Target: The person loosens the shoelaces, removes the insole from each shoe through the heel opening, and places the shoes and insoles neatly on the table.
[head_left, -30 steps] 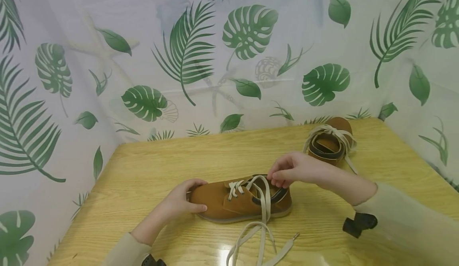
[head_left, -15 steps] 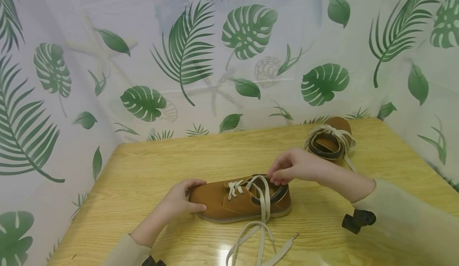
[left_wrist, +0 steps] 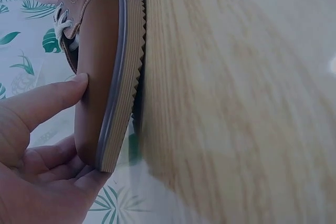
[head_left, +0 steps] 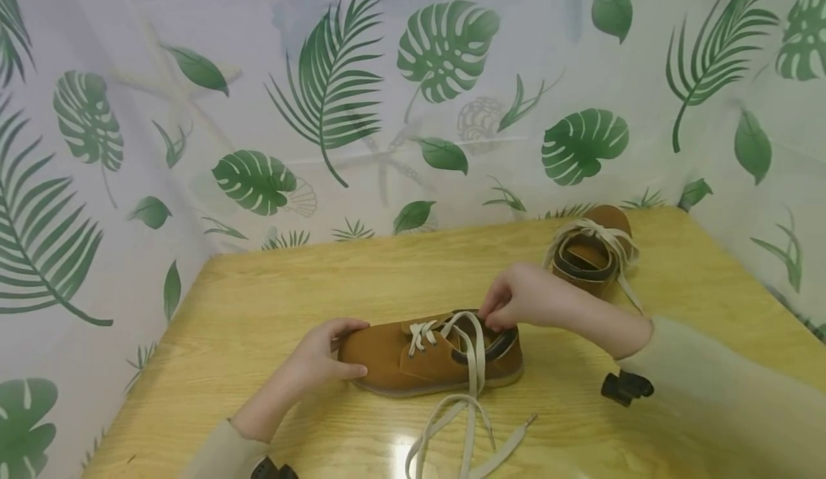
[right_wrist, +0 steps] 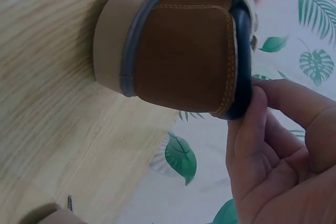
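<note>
A brown lace-up shoe (head_left: 381, 357) with a dark padded collar lies on its sole on the wooden table, toe to the left. Around its toe my left hand (head_left: 323, 353) grips, thumb on the near side and fingers on the far side. My right hand (head_left: 519, 300) pinches the collar near the heel, its fingertips at the dark padding (right_wrist: 242, 72) in the right wrist view. Some of those fingertips are hidden behind the hand in the head view. Pale flat laces (head_left: 476, 364) cross the front eyelets, and their long loose ends trail over the near side onto the table.
Another brown shoe (head_left: 584, 278), wound with a tied pale lace, stands at the table's back right, just beyond my right forearm. A white leaf-print cloth (head_left: 387, 106) encloses the wooden table (head_left: 271, 285) at the back and both sides.
My right hand has turned slightly and its fingers have drawn closer together at the collar; the right wrist has shifted a little left. The shoe and left hand hold their place.
</note>
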Available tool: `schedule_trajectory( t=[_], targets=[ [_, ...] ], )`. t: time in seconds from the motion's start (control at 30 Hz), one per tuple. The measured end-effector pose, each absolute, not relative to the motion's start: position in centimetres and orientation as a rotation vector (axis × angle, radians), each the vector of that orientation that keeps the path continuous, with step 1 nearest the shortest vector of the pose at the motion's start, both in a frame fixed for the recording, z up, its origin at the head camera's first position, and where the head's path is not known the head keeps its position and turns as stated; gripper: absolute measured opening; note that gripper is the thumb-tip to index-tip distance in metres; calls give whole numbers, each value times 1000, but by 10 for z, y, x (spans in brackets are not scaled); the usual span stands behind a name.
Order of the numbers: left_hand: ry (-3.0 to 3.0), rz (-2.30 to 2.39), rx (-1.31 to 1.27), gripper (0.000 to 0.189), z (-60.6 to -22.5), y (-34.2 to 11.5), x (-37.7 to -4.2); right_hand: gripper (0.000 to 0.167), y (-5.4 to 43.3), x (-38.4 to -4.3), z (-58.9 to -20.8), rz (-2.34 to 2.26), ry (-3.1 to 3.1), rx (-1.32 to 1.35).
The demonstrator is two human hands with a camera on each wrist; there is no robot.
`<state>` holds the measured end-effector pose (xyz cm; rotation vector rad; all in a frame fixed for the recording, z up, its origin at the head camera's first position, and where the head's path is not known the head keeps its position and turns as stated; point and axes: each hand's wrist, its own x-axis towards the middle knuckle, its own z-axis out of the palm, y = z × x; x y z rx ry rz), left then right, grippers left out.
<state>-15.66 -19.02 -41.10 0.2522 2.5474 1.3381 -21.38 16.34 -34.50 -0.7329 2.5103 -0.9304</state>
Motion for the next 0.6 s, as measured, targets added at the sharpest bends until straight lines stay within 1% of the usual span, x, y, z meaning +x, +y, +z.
schedule_trajectory(
  t=[0.1,0.23,0.6],
  targets=[
    [2534,1341,262,66,-413,-191,-158,5,158,-212,-345,-767,2638,-812],
    [2518,1354,274,66,-414,-192,-160,9,153,-207,-345,-610,2771,-907],
    [2552,1338,249,64,-417,-189,-160,10,150,-203,-355,-645,2858,-932]
  ],
)
